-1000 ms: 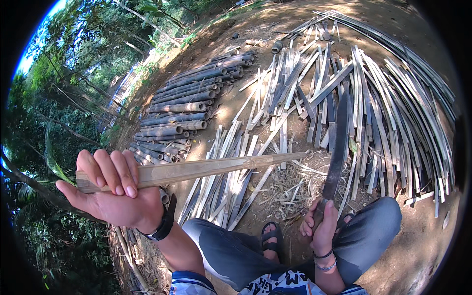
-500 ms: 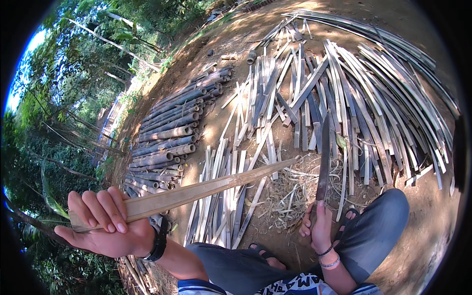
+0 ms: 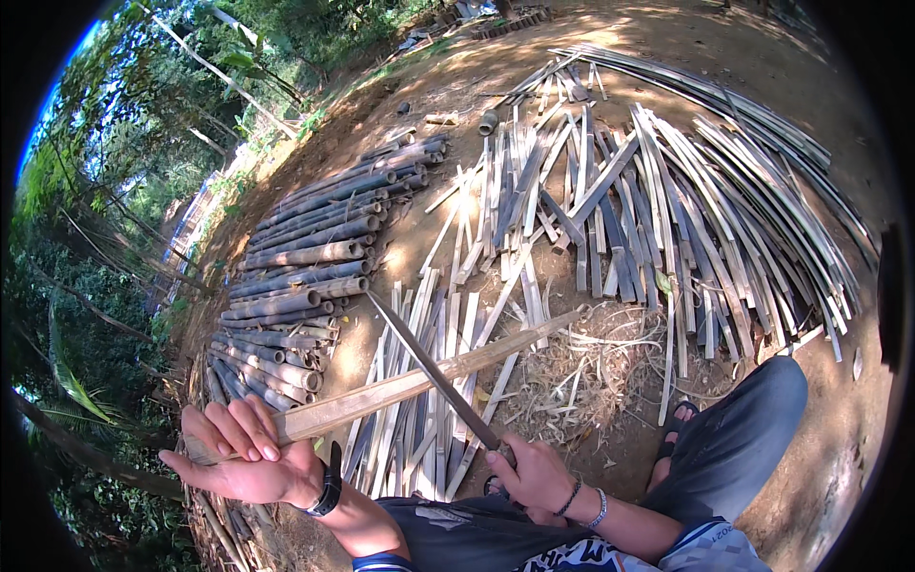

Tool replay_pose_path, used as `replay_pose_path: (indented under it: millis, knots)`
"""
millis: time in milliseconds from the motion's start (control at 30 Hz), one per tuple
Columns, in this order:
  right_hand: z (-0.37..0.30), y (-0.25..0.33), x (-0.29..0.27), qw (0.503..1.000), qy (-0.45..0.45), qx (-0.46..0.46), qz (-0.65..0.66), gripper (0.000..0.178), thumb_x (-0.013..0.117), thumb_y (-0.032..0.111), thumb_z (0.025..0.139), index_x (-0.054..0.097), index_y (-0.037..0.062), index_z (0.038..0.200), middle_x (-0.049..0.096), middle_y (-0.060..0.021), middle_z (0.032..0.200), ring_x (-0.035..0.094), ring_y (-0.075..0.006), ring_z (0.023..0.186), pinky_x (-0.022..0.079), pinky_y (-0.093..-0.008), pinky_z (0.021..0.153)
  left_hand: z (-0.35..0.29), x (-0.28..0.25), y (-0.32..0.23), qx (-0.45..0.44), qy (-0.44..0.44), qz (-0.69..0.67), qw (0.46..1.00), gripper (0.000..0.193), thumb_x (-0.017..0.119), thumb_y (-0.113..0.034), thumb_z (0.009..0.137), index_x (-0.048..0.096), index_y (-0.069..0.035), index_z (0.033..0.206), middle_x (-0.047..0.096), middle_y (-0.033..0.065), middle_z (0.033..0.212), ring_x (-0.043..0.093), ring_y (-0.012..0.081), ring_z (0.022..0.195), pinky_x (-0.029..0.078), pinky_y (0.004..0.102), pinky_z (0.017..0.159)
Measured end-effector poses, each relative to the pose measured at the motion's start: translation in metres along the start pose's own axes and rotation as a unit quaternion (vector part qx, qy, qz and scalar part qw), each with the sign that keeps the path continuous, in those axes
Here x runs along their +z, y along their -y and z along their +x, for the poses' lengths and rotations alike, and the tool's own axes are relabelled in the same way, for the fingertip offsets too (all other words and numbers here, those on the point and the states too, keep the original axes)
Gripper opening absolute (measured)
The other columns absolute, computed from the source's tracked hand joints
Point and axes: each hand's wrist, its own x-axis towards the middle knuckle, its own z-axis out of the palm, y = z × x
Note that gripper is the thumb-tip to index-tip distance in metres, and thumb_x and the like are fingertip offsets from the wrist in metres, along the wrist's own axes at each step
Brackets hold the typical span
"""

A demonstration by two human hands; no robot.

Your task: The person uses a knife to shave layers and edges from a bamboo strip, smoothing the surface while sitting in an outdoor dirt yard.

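Observation:
My left hand [image 3: 246, 456] grips the near end of a long split bamboo slat [image 3: 410, 383], which points up and to the right over the ground. In my right hand [image 3: 536, 474] is the handle of a long dark machete [image 3: 429, 367]. Its blade slants up to the left and crosses over the slat near its middle. Whether the edge touches the slat I cannot tell. My knees in grey trousers sit below both hands.
A stack of round bamboo poles [image 3: 305, 276] lies at the left. Split slats [image 3: 448, 381] lie under the held slat, and a wide fan of strips [image 3: 667, 191] covers the dirt at right. Shavings [image 3: 591, 372] lie by my sandalled foot [image 3: 679, 424]. Trees stand at the left.
The machete has swung from upright at the right to slanting left across the slat. My right hand moved left and my left hand dropped lower with the slat.

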Motion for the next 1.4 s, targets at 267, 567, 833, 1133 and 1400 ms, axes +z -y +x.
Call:
replay_pose_path:
  millis: [267, 567, 833, 1133, 1400]
  knots:
    - [0.003, 0.018, 0.012, 0.999, 0.019, -0.027, 0.001, 0.037, 0.05, 0.032, 0.093, 0.055, -0.0038, 0.084, 0.055, -0.0195, 0.053, 0.061, -0.0357, 0.053, 0.046, -0.0411, 0.05, 0.006, -0.007, -0.003, 0.011, -0.059, -0.011, 0.998, 0.053, 0.031, -0.051, 0.098, 0.032, -0.015, 0.059, 0.028, -0.0032, 0.04, 0.025, 0.006, 0.029, 0.018, 0.018, 0.03]
    - [0.009, -0.02, 0.024, 0.998, -0.015, -0.054, -0.032, 0.034, 0.051, 0.028, 0.09, 0.055, -0.0049, 0.084, 0.056, -0.0209, 0.057, 0.06, -0.0406, 0.059, 0.045, -0.0465, 0.056, 0.006, -0.011, -0.011, 0.007, -0.111, 0.003, 0.994, 0.054, 0.029, -0.054, 0.097, 0.033, -0.015, 0.059, 0.03, -0.003, 0.039, 0.027, 0.0068, 0.027, 0.02, 0.0181, 0.028]
    - [0.007, -0.006, 0.001, 1.0, 0.001, -0.016, -0.009, 0.037, 0.052, 0.032, 0.092, 0.055, -0.0039, 0.089, 0.055, -0.0187, 0.055, 0.06, -0.0381, 0.056, 0.044, -0.0451, 0.051, 0.007, -0.008, 0.01, 0.014, -0.018, -0.033, 0.999, 0.052, 0.029, -0.049, 0.098, 0.034, -0.013, 0.062, 0.033, -0.0008, 0.044, 0.031, 0.0084, 0.03, 0.022, 0.0189, 0.031]
    - [0.013, -0.036, -0.003, 0.999, -0.023, 0.02, 0.022, 0.036, 0.049, 0.034, 0.093, 0.054, -0.0015, 0.089, 0.049, -0.014, 0.051, 0.056, -0.0297, 0.049, 0.041, -0.0405, 0.05, 0.011, -0.011, 0.005, 0.002, -0.012, -0.015, 1.0, 0.052, 0.03, -0.049, 0.098, 0.034, -0.013, 0.061, 0.03, -0.0012, 0.041, 0.026, 0.0073, 0.029, 0.02, 0.0191, 0.031]
    - [0.023, -0.061, -0.008, 0.999, -0.019, 0.045, -0.014, 0.043, 0.049, 0.042, 0.093, 0.054, -0.0004, 0.089, 0.055, -0.0195, 0.056, 0.059, -0.0407, 0.058, 0.045, -0.045, 0.053, 0.01, -0.014, 0.007, 0.006, -0.021, 0.029, 0.999, 0.049, 0.03, -0.049, 0.098, 0.032, -0.014, 0.062, 0.029, -0.0013, 0.044, 0.023, 0.0061, 0.031, 0.016, 0.0175, 0.031]
